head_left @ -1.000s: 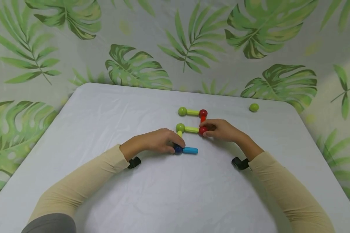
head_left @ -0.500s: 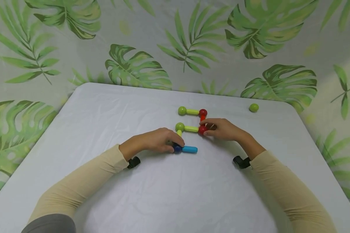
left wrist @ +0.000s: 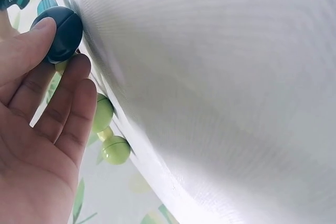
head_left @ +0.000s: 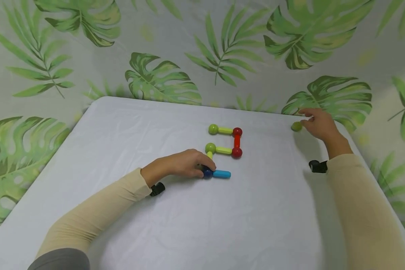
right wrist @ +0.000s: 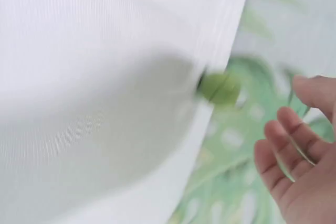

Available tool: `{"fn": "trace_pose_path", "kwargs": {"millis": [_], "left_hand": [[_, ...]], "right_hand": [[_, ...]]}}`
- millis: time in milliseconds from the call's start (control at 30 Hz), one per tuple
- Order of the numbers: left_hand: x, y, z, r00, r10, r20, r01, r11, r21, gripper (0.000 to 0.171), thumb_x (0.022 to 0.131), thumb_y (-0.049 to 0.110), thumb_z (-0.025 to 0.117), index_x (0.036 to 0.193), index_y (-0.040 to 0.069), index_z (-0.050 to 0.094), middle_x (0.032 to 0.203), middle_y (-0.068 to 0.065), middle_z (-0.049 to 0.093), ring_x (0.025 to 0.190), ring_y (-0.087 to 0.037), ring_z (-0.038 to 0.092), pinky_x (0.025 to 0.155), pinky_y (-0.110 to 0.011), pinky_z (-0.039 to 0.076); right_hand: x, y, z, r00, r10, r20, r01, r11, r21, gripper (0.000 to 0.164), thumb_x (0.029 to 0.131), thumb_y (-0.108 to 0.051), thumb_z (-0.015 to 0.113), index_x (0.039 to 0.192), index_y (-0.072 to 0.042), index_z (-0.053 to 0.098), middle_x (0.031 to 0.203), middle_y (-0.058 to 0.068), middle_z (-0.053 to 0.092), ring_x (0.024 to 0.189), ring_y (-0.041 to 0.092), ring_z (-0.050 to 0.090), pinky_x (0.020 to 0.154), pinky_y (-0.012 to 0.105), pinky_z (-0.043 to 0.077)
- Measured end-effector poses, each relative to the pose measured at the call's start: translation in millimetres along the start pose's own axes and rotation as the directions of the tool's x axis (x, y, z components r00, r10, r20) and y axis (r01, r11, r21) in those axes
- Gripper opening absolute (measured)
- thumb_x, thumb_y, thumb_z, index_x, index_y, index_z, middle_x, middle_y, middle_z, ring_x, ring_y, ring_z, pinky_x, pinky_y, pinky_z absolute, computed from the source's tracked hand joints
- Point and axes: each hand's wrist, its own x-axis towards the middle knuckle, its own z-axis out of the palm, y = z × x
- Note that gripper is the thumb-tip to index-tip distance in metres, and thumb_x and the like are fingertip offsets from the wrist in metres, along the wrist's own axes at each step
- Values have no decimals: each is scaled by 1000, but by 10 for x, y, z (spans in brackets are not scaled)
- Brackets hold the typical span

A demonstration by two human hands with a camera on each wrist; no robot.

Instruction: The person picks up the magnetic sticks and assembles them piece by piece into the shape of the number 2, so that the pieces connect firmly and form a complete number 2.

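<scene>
My left hand (head_left: 189, 164) pinches a dark blue ball (left wrist: 64, 34) between thumb and fingers, low over the tabletop. A light blue rod (head_left: 221, 174) sticks out to the right of that ball. From it a zigzag chain runs away toward the back: a yellow-green rod (head_left: 209, 154), partly hidden by the hand, then green balls (head_left: 210, 148), red balls (head_left: 237, 152) and a red rod (head_left: 237, 141). At the back right, my right hand (head_left: 318, 125) hovers with spread, loosely bent fingers beside a single green ball (right wrist: 220, 88); a gap shows between them in the right wrist view.
A white cloth covers the table (head_left: 175, 225). Its far edge meets a leaf-printed backdrop (head_left: 168, 48), and the lone green ball lies near that edge. A black wrist camera (head_left: 158, 188) is worn under the left wrist, another black camera (head_left: 317, 166) under the right.
My right hand has left the near red ball and travelled right and back to the lone green ball. The left hand keeps its hold on the dark blue ball.
</scene>
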Motion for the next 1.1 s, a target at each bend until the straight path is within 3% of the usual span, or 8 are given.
{"fn": "trace_pose_path", "kwargs": {"millis": [133, 233, 567, 733, 967, 1100], "left_hand": [[-6, 15, -8, 1000, -6, 3, 6, 1000, -7, 35, 90, 4, 69, 124, 12, 69, 129, -2, 68, 126, -18, 60, 111, -37, 46], [-17, 16, -3, 1000, -11, 1, 11, 1000, -7, 35, 90, 4, 69, 123, 13, 69, 129, -1, 68, 126, -18, 60, 111, -37, 45], [-3, 10, 16, 1000, -10, -5, 10, 1000, -9, 34, 89, 3, 69, 122, 13, 69, 128, -1, 68, 124, -17, 60, 111, -37, 45], [9, 12, 21, 1000, -2, -1, 2, 1000, -31, 34, 89, 3, 69, 122, 12, 69, 128, -2, 68, 124, -17, 60, 111, -36, 46], [11, -6, 28, 1000, -10, 3, 10, 999, -34, 34, 89, 3, 69, 121, 13, 69, 128, -1, 68, 124, -16, 60, 110, -35, 46], [-1, -21, 23, 1000, -15, -2, 15, 999, -29, 34, 89, 3, 69, 121, 14, 69, 128, 0, 68, 124, -16, 60, 110, -35, 46]], "right_hand": [[-17, 301, -108, 991, 118, 62, -118, 993, 5, 55, 104, -28, 44, 151, -2, 35, 148, 37, 34, 130, 57, 35, 99, 70, 36], [-21, 399, -114, 986, 144, 84, -144, 990, -9, 55, 102, -25, 46, 150, 0, 35, 147, 38, 34, 129, 59, 34, 101, 71, 35], [124, 356, 46, 987, 111, 112, -108, 994, -30, 56, 98, -19, 50, 151, -4, 37, 150, 37, 32, 130, 59, 35, 102, 70, 35], [150, 323, 185, 987, 110, 119, -110, 994, -8, 50, 97, -19, 53, 143, -2, 49, 148, 35, 37, 130, 56, 37, 100, 67, 38], [103, 297, 296, 997, 79, 25, -80, 996, 33, 42, 96, -14, 57, 133, 3, 55, 135, 35, 48, 122, 54, 44, 97, 66, 40], [107, 271, 293, 996, 85, 19, -86, 996, 40, 41, 96, -13, 57, 132, 4, 54, 135, 36, 48, 122, 54, 44, 97, 66, 39]]}}
